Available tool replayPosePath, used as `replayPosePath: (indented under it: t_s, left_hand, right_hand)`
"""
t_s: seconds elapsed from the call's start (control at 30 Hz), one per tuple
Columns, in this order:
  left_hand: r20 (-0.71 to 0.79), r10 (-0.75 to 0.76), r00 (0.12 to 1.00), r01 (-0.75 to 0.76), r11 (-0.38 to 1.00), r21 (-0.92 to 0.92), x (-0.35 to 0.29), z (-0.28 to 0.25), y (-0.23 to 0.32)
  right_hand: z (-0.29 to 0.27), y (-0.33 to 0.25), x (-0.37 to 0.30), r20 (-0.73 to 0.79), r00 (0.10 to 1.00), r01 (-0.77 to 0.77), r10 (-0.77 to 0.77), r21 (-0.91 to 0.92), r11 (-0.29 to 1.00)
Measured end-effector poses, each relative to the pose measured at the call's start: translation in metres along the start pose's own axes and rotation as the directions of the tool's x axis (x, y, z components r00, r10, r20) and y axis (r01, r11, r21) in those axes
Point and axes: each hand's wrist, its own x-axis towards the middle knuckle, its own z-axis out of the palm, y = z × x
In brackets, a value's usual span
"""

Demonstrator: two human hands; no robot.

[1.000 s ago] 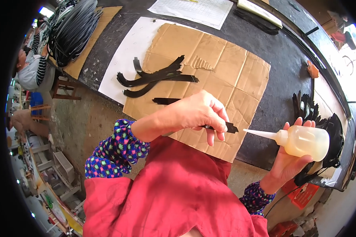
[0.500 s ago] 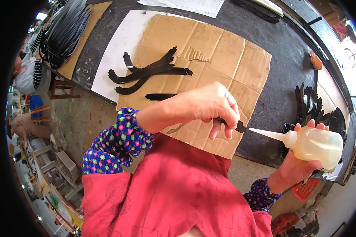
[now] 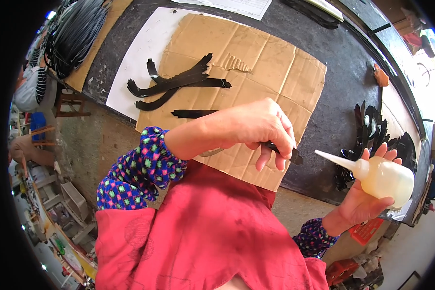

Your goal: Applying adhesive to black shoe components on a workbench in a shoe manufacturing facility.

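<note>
The gap between the nozzle [image 3: 331, 158] of the squeeze bottle [image 3: 389, 181] and the black strip [image 3: 297, 156] has become wider: earlier the tip was just beside the strip's end, and now it stands a little apart from it and points more upward. From this I judge that, at this instant, nothing passes from the bottle to the strip. The left hand [image 3: 270, 123] has its grip clamped on the strip, pinched between thumb and fingers, above the right edge of the cardboard [image 3: 280, 77]. The right hand [image 3: 360, 204] has its grip closed around the bottle, with pale liquid inside. The crossed black pieces [image 3: 179, 83] lie as before, on the cardboard and partly over the white sheet [image 3: 125, 84]. Most of the held strip is covered by the fingers, and its free end is slightly blurred, so I cannot tell if its surface is wet. Another dark strip [image 3: 191, 114] is partly hidden by the left forearm, and what the thin curved thing [image 3: 211, 152] below this forearm is, I cannot make out. The bundle of dark strands [image 3: 75, 36] at upper left is cut off by the frame.
</note>
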Motion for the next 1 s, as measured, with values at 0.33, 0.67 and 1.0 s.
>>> replayPosePath:
  t_s: [0.33, 0.67, 1.0]
  left_hand:
    - [0.002, 0.014, 1.0, -0.014, 1.0, 0.007, -0.003, 0.002, -0.002]
    - [0.007, 0.039, 0.999, -0.039, 0.999, 0.005, -0.004, 0.002, -0.002]
    - [0.04, 0.054, 0.998, -0.054, 0.998, -0.013, -0.002, -0.005, -0.002]
  right_hand:
    - [-0.004, -0.01, -0.002, 0.007, 0.987, -0.149, 0.159, 0.403, 0.903]
    - [-0.015, -0.009, -0.011, -0.11, 0.992, -0.048, 0.065, 0.15, 0.988]
    - [0.025, -0.008, -0.011, -0.079, 0.996, 0.022, -0.045, -0.272, 0.962]
